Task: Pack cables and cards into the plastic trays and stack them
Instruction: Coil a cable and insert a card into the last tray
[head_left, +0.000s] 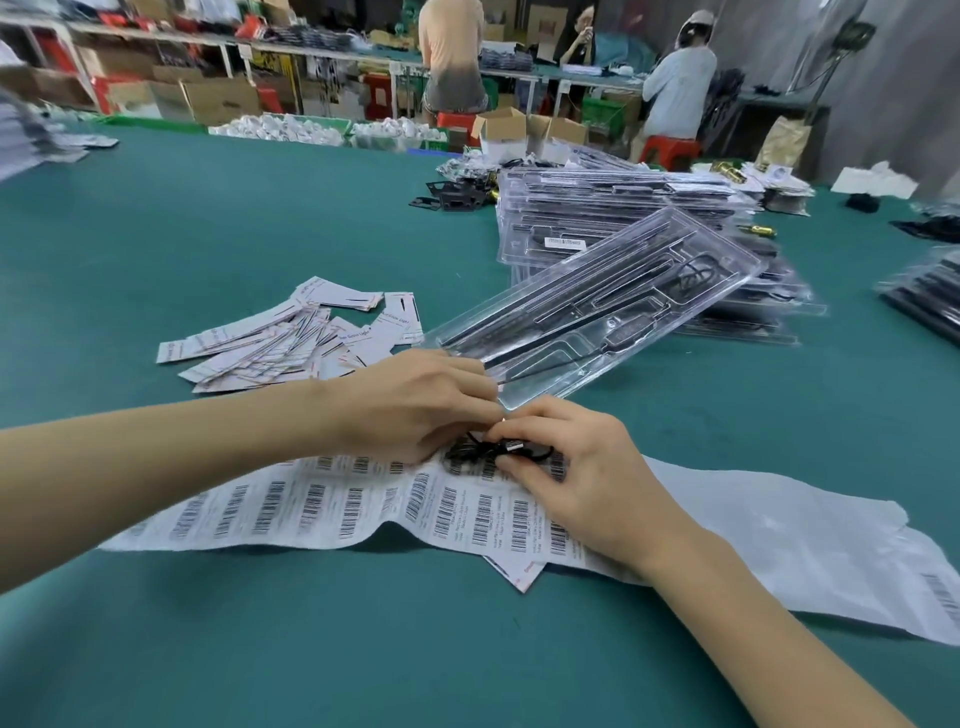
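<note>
A black coiled cable (480, 451) with a USB plug lies on the barcode label sheet (311, 506) between my hands. My left hand (415, 402) pinches its left side with curled fingers. My right hand (576, 467) grips the plug end. A clear plastic tray (597, 306), holding black rods and a cable, leans tilted just beyond my hands, its near edge by my left fingers. Behind it stands a stack of filled trays (623, 208). White cards (291, 332) are fanned out in a loose pile on the left.
Green table (260, 218) all around. Another tray stack (924, 296) sits at the right edge. Black parts (452, 195) and brass pieces (727, 171) lie at the back. A white backing sheet (805, 545) stretches right. People work at benches beyond.
</note>
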